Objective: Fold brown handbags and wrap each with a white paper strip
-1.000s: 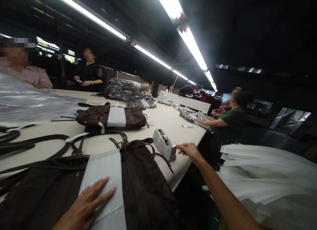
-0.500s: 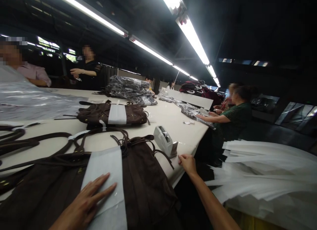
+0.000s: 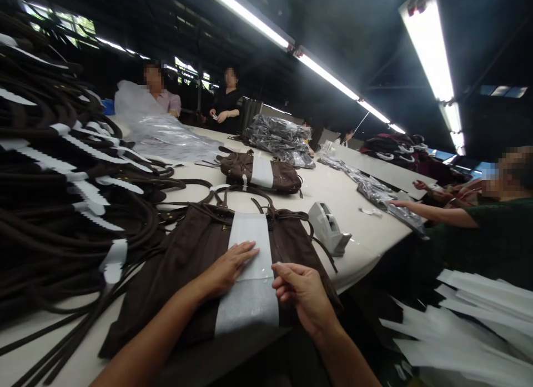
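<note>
A dark brown handbag (image 3: 194, 254) lies in front of me, with a white paper band (image 3: 250, 229) wrapped around its middle. My left hand (image 3: 229, 267) rests flat on the band, fingers stretched out. At the band's right edge, my right hand (image 3: 300, 290) is closed in a pinch, thumb against forefinger. A small glossy bit at its fingertips looks like a piece of clear tape. A grey tape dispenser (image 3: 328, 229) stands on the table just beyond the bag's right side.
Brown bags with white-wrapped handles (image 3: 79, 181) are piled at left. Another banded bag (image 3: 260, 173) lies behind mine on the white table (image 3: 358, 254). Plastic-wrapped goods (image 3: 278, 140) sit farther back. Paper sheets (image 3: 466, 326) hang at lower right. A co-worker's arm (image 3: 437, 214) reaches in from the right.
My right hand has moved from beside the tape dispenser to the band's right edge. My left hand stays flat on the band. The view has swung left, showing the pile of bags.
</note>
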### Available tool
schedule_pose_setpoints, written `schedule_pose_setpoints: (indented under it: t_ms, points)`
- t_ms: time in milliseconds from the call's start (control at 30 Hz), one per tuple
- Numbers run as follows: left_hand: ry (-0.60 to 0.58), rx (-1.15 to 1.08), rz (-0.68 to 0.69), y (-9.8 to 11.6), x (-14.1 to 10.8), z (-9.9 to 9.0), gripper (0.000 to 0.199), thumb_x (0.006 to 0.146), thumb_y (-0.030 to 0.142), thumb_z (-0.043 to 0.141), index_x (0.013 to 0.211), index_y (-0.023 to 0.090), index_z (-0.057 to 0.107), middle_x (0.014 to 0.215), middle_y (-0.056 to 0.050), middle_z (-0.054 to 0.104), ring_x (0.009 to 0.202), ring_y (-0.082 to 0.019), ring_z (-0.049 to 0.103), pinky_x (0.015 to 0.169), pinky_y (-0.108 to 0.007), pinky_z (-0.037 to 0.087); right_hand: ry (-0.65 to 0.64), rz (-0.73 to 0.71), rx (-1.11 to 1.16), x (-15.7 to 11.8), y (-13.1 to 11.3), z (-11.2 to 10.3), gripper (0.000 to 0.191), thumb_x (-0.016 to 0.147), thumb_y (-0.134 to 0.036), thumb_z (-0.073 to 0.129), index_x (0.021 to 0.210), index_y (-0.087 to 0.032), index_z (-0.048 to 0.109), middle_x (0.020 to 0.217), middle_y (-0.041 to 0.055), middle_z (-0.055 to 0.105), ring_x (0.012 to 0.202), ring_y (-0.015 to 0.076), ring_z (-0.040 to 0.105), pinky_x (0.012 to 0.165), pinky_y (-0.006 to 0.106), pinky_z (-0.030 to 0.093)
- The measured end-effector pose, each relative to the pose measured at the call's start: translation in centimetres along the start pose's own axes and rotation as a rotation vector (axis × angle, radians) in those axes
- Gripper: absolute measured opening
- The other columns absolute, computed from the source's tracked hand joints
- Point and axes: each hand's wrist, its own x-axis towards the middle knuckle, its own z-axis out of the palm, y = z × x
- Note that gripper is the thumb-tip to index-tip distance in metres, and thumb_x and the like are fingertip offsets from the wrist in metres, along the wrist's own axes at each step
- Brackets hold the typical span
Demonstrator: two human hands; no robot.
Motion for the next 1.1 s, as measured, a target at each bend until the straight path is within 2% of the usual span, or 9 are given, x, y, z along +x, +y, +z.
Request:
schedule_pose_setpoints:
  t_ms: [133, 233, 333, 500, 700, 933, 1100]
  points:
    - [0.023, -0.089, -0.021, -0.6, 0.2, 0.4, 0.059, 0.084, 0.008, 0.042, 0.142, 0.020, 0.042, 0.152, -0.007, 0.038, 0.143, -0.017, 0.029, 0.120, -0.044, 0.017, -0.016, 0.094, 0.016, 1.2, 1.6, 2.7, 0.048, 0.052, -0.045, 0.088, 0.074, -0.008, 0.070, 0.056, 0.0041, 0.067, 0.045, 0.0074, 0.058, 0.043, 0.014, 0.046]
    - [0.059, -0.144, -0.039, -0.9, 0.3, 0.7, 0.064, 0.080, 0.005, 0.045, 0.142, 0.018, 0.041, 0.151, -0.008, 0.040, 0.142, -0.019, 0.031, 0.120, -0.044, 0.017, 0.003, 0.130, 0.006, 1.8, 2.1, 3.7, 0.043, 0.057, -0.042, 0.087, 0.074, -0.007, 0.069, 0.057, 0.0053, 0.067, 0.044, 0.0074, 0.059, 0.043, 0.014, 0.047]
    - [0.090, -0.183, -0.029, -1.1, 0.3, 0.9, 0.064, 0.078, 0.005, 0.046, 0.141, 0.021, 0.043, 0.150, -0.007, 0.042, 0.141, -0.020, 0.034, 0.120, -0.045, 0.018, 0.043, 0.129, -0.017, 2.2, 2.4, 4.4, 0.036, 0.063, -0.037, 0.085, 0.073, -0.007, 0.068, 0.056, 0.0065, 0.068, 0.043, 0.0077, 0.059, 0.042, 0.014, 0.048]
    - [0.115, -0.218, -0.021, -1.3, 0.3, 1.3, 0.065, 0.077, 0.004, 0.048, 0.140, 0.020, 0.045, 0.149, -0.008, 0.042, 0.140, -0.021, 0.034, 0.120, -0.045, 0.019, 0.077, 0.160, -0.083, 2.7, 3.1, 4.3, 0.027, 0.070, -0.030, 0.081, 0.069, -0.007, 0.067, 0.054, 0.0060, 0.066, 0.040, 0.0069, 0.057, 0.040, 0.013, 0.047]
    - [0.130, -0.253, 0.013, -1.3, 0.3, 1.5, 0.068, 0.075, 0.001, 0.048, 0.139, 0.023, 0.046, 0.148, -0.006, 0.044, 0.140, -0.021, 0.036, 0.119, -0.047, 0.019, 0.087, 0.249, -0.160, 3.0, 4.0, 3.8, 0.027, 0.071, -0.029, 0.080, 0.068, -0.006, 0.067, 0.054, 0.0062, 0.065, 0.040, 0.0076, 0.058, 0.040, 0.013, 0.046]
    - [0.109, -0.230, 0.005, -1.2, 0.4, 1.3, 0.066, 0.075, 0.001, 0.047, 0.139, 0.018, 0.046, 0.148, -0.009, 0.043, 0.140, -0.022, 0.035, 0.120, -0.046, 0.018, 0.109, 0.340, -0.208, 3.0, 3.6, 4.2, 0.023, 0.084, -0.020, 0.065, 0.067, -0.005, 0.066, 0.052, 0.0052, 0.063, 0.037, 0.0067, 0.056, 0.038, 0.012, 0.045]
    - [0.109, -0.228, 0.007, -1.3, 0.4, 1.4, 0.066, 0.075, 0.002, 0.047, 0.138, 0.021, 0.046, 0.148, -0.007, 0.043, 0.140, -0.021, 0.035, 0.120, -0.047, 0.018, 0.082, 0.435, -0.223, 3.6, 3.4, 4.1, 0.023, 0.083, -0.022, 0.066, 0.068, -0.004, 0.065, 0.052, 0.0052, 0.063, 0.037, 0.0072, 0.056, 0.038, 0.013, 0.046]
